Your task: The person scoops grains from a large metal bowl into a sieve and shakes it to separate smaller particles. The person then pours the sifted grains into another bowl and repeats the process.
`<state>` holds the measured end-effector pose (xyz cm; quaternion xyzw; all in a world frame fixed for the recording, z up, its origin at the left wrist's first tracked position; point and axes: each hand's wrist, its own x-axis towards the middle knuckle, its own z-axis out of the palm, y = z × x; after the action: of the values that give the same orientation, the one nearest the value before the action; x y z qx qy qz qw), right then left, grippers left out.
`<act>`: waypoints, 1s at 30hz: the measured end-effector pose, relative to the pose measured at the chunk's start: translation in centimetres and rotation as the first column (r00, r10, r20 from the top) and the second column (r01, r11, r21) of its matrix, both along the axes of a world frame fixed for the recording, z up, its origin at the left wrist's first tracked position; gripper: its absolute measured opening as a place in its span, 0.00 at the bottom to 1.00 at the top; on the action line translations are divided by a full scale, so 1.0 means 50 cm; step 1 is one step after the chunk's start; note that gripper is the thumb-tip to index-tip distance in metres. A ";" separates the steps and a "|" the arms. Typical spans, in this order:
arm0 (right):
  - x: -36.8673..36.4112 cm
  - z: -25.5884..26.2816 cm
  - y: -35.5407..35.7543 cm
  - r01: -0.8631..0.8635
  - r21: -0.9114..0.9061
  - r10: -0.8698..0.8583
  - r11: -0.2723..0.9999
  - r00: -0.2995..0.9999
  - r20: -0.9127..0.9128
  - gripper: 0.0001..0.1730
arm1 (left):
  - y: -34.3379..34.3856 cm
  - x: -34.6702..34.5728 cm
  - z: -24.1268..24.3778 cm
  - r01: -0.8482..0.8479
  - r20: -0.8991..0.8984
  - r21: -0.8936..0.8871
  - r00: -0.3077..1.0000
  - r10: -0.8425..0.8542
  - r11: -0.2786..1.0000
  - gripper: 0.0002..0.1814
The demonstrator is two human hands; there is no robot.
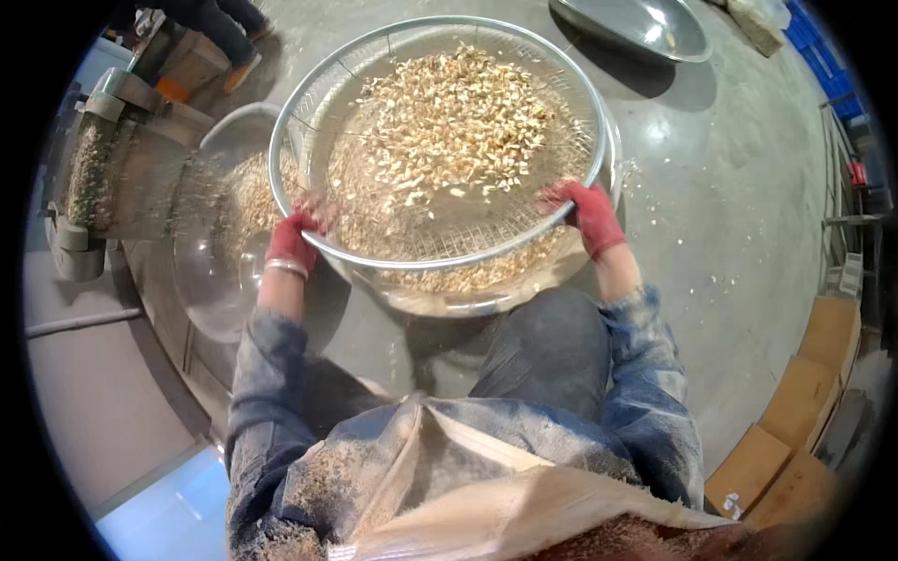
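A large round wire-mesh sieve [491,254] with a metal rim is held out before me. My left hand [295,235], in a red glove, grips its near left rim. On the near right side, my right hand [591,214], also gloved in red, has hold of the same rim. Pale chips or flakes [456,126] of a dried material lie on the mesh, gathered toward the far half. Beneath the sieve is a wide metal basin [463,306], with finer pale pieces [456,277] inside. Some of the mesh and pieces are blurred.
Left of the sieve, a machine [133,175] stands beside a second basin [210,280] holding pale pieces. An empty metal bowl [645,28] lies on the floor at the far right. Cardboard boxes [800,400] line the right. A person's legs [217,31] show at the upper left.
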<state>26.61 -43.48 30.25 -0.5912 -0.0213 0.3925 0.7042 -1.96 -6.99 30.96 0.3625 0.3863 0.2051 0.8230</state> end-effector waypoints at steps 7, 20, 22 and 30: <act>0.182 -0.102 -0.026 0.291 0.149 -0.277 0.945 0.955 -0.107 0.12 | -0.043 0.184 -0.043 0.033 -0.038 -0.003 0.999 -0.033 0.999 0.37; 0.174 -0.115 0.044 0.142 -0.041 -0.137 0.989 0.985 0.106 0.14 | 0.052 0.149 -0.088 -0.101 -0.096 -0.116 0.991 0.090 0.988 0.32; 0.101 -0.138 0.056 0.010 -0.178 0.022 0.984 0.985 0.174 0.16 | 0.028 0.050 -0.051 -0.058 0.010 -0.075 0.998 0.059 0.995 0.39; 0.133 -0.070 0.003 0.327 0.124 -0.321 0.937 0.945 -0.068 0.13 | -0.031 0.168 -0.094 -0.081 -0.186 -0.024 0.980 0.075 0.996 0.40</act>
<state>33.27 -43.35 26.74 -0.5288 0.0664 0.2827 0.7975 6.42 -8.53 26.26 0.3515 0.4783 0.1964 0.7805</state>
